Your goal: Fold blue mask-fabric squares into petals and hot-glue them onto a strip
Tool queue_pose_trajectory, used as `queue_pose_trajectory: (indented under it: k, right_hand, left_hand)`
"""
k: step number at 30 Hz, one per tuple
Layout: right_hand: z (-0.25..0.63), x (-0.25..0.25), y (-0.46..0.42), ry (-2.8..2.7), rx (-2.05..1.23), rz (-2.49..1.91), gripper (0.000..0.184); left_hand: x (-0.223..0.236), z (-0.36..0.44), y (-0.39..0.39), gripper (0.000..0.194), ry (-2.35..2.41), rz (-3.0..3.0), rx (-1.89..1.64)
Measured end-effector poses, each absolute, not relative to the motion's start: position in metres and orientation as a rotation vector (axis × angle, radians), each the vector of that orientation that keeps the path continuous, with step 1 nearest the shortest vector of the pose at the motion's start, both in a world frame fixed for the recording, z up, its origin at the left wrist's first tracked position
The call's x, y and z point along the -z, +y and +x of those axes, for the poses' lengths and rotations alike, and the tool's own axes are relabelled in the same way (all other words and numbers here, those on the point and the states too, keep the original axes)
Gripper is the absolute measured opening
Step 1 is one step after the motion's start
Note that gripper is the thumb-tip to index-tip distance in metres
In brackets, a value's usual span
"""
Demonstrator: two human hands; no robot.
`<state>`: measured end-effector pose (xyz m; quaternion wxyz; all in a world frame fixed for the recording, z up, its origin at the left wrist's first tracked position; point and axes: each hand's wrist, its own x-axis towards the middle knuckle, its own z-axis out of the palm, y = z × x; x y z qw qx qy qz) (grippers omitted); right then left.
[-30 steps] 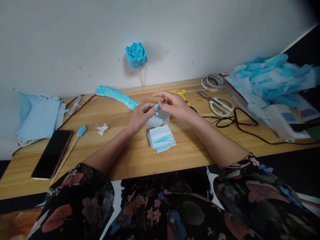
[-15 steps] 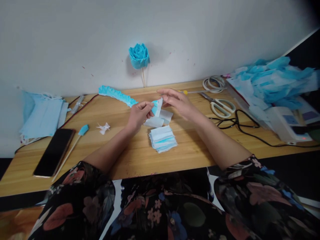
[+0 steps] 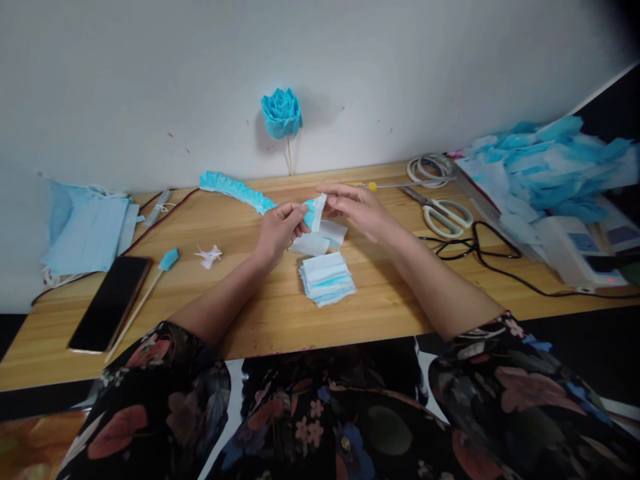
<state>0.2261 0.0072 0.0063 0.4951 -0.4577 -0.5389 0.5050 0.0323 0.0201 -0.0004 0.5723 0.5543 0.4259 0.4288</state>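
My left hand is closed, its thumb and fingers pinching a folded piece of blue-and-white mask fabric. From the other side, my right hand has its thumb and forefinger at the upper corner of that same piece, pinching it; the other fingers are partly hidden. Below the hands lies a stack of cut mask fabric pieces, white and light blue. Just behind it, loose white pieces lie partly under my fingers. A pleated blue strip runs back to the left from my left hand.
A blue fabric flower on a stick stands against the wall. On the left are masks, a phone and a blue-tipped stick. Scissors, a black cable, a white device and heaped fabric are right.
The view has shifted slightly. My right fingertips have moved a little along the upper edge of the fabric piece; my left hand keeps its grip.
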Motion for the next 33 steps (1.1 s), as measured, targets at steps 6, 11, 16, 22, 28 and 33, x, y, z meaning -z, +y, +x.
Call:
queue_pose_trajectory:
  k: [6, 11, 16, 22, 28, 33]
  right_hand:
    - [0.224, -0.006, 0.008, -1.272, -1.21, -1.129, 0.03]
    - [0.222, -0.004, 0.008, -1.316, -1.104, -1.163, 0.026]
    - [0.221, -0.005, 0.007, -1.332, -1.081, -1.163, 0.024]
    - [0.221, -0.005, 0.006, -1.342, -1.073, -1.178, 0.021]
    - [0.221, -0.006, 0.006, -1.333, -1.076, -1.191, 0.021]
    - [0.22, -0.006, 0.005, -1.378, -1.02, -1.187, 0.021]
  left_hand:
    - [0.001, 0.032, 0.02, 0.037, 0.996, 1.31, -1.006]
    - [0.003, 0.032, 0.02, 0.041, 0.991, 1.327, -0.956]
    - [0.008, 0.032, 0.022, 0.049, 0.917, 1.3, -0.921]
    - [0.008, 0.032, 0.021, 0.044, 0.88, 1.232, -0.889]
    - [0.013, 0.031, 0.024, 0.036, 0.88, 1.222, -0.898]
    - [0.016, 0.031, 0.026, 0.038, 0.928, 1.243, -0.905]
